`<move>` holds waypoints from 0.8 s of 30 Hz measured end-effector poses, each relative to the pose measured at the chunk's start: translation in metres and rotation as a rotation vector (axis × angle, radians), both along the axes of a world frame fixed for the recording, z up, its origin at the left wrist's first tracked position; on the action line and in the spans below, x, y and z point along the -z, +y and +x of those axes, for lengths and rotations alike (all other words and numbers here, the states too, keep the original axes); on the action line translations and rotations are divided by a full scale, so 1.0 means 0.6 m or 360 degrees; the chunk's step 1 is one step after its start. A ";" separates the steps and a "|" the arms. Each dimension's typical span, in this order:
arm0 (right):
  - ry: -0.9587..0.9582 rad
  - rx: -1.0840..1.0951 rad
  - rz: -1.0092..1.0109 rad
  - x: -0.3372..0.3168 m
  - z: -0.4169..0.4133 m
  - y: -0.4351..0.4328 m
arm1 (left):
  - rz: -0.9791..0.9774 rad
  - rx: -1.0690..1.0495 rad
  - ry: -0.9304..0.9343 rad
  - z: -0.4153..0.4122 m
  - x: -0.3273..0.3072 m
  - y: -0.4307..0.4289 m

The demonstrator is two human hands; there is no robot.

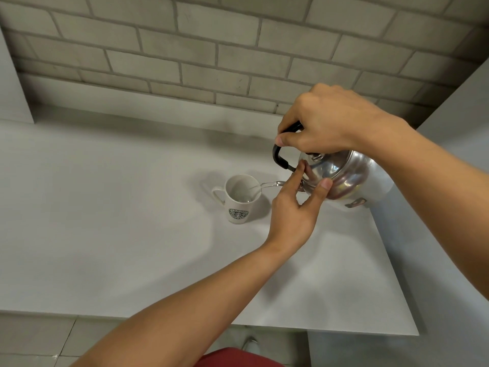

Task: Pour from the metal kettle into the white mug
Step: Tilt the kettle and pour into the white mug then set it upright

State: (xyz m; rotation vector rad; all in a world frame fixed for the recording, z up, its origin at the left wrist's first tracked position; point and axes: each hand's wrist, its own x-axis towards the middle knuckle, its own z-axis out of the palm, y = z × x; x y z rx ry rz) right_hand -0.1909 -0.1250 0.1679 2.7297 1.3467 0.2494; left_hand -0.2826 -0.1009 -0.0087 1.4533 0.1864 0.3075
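Observation:
The shiny metal kettle (pixel 346 178) hangs tilted to the left above the white counter. My right hand (pixel 325 123) grips its black handle (pixel 279 156) from above. My left hand (pixel 296 207) reaches up from below, with fingertips and thumb pressed against the kettle's lid and front. A thin clear stream of water (pixel 267 184) runs from the spout into the white mug (pixel 239 200). The mug stands upright to the left of the kettle, with a green round logo facing me and its handle pointing left. A little water shows inside it.
The white counter (pixel 105 221) ends in a front edge near me and a right edge below the kettle. A brick wall (pixel 211 49) runs behind it. White panels stand at the far left and right. Tiled floor and a red garment show at the bottom.

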 end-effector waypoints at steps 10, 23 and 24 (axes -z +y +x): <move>-0.0022 -0.0010 -0.0035 0.001 0.000 0.009 | -0.0015 -0.0007 -0.0012 0.000 0.002 0.005; -0.0016 -0.0015 -0.0062 -0.003 0.000 0.015 | 0.0001 0.0006 -0.0034 0.005 0.004 0.005; -0.0015 -0.0011 -0.0064 -0.003 0.000 0.015 | 0.0001 0.0006 -0.0033 0.005 0.005 0.005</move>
